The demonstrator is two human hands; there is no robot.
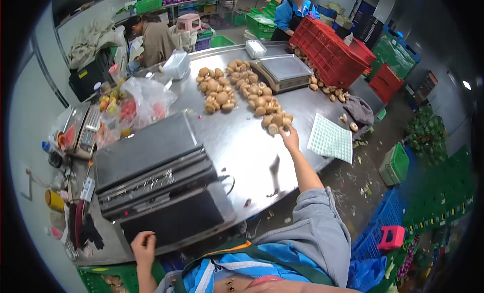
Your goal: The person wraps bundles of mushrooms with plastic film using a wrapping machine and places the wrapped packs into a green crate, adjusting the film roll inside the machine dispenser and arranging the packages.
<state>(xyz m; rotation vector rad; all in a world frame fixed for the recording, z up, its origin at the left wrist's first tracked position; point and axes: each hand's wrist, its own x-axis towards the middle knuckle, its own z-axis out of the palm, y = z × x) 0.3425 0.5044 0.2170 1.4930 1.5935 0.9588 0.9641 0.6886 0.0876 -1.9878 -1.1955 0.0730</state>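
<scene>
One big shiny table (247, 157) spreads out in front of both hands. Just ahead of the left hand (143, 244) sits a wide black machine (146, 149). Far past the right hand (288, 137), off to its right, is a red crate (327, 53). A long bunch of brown mushrooms (259, 96) runs away from the right hand. Just right of that hand lies a pale green sheet (330, 138). The left hand is loosely curled and looks free. The right fingers touch the closest mushroom (273, 128); I can't tell if they grip it.
</scene>
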